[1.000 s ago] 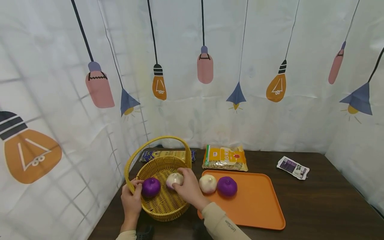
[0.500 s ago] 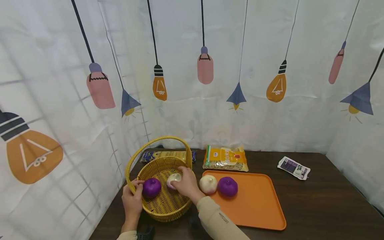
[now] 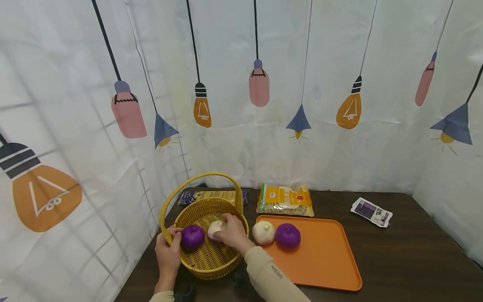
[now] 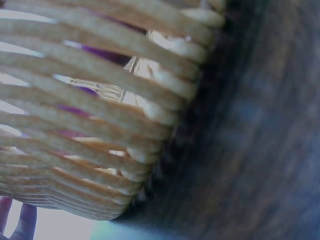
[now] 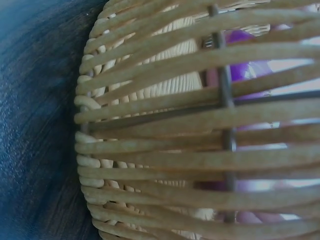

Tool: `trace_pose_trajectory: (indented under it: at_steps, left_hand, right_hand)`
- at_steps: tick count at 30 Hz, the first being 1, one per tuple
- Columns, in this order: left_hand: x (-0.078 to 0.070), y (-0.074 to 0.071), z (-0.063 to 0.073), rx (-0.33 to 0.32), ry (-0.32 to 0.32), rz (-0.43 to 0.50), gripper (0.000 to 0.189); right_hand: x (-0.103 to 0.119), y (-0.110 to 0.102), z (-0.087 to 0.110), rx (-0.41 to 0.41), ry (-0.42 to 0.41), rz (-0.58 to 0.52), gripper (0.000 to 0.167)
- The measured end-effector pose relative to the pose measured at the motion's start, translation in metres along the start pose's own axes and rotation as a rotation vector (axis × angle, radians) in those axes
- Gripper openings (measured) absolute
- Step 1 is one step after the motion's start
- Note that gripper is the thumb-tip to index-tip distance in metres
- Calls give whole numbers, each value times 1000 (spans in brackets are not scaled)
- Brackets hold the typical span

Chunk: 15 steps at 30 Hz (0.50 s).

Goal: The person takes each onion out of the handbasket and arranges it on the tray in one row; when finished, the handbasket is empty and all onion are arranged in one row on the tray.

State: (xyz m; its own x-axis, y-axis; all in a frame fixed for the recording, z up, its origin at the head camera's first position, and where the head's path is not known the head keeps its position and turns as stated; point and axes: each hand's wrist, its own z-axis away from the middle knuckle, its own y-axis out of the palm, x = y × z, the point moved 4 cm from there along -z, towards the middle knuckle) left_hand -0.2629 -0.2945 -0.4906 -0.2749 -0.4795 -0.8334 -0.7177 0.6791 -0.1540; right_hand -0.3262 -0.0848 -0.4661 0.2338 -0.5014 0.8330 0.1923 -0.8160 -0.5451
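Observation:
In the head view a yellow woven basket point(image 3: 211, 273) with a tall handle stands on the dark table's left part. My left hand point(image 3: 168, 253) grips its left rim where the handle meets it. Inside, a purple onion point(image 3: 193, 237) lies by that rim. To its right is a white onion point(image 3: 216, 228) with a pinkish base, held in my right hand point(image 3: 233, 235), which reaches over the basket's right rim. Basket weave point(image 4: 90, 100) fills much of the left wrist view, with a few fingertips at the lower left corner. More weave point(image 5: 160, 165) fills the right wrist view.
Right of the basket lies an orange tray point(image 3: 320, 256) bearing another white onion point(image 3: 263, 233) and another purple onion point(image 3: 288, 235). Behind are a yellow grain bag point(image 3: 285, 200) and a blue-and-yellow packet point(image 3: 226, 195). A small white-and-purple packet point(image 3: 371, 212) lies at the far right.
My right hand and the white onion have shifted slightly left, nearer the purple onion in the basket. The left hand keeps its grip on the rim. The head view has shifted slightly.

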Motion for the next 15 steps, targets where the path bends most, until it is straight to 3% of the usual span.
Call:
trace_pose_trajectory:
  at_steps: [7, 15]
  left_hand:
    - [-1, 1, 0, 1, 10, 3, 13]
    - [-1, 1, 0, -2, 21, 25, 17]
  right_hand:
    - [0, 3, -1, 86, -2, -53, 58]
    - [-5, 8, -3, 141, 76, -133, 72]
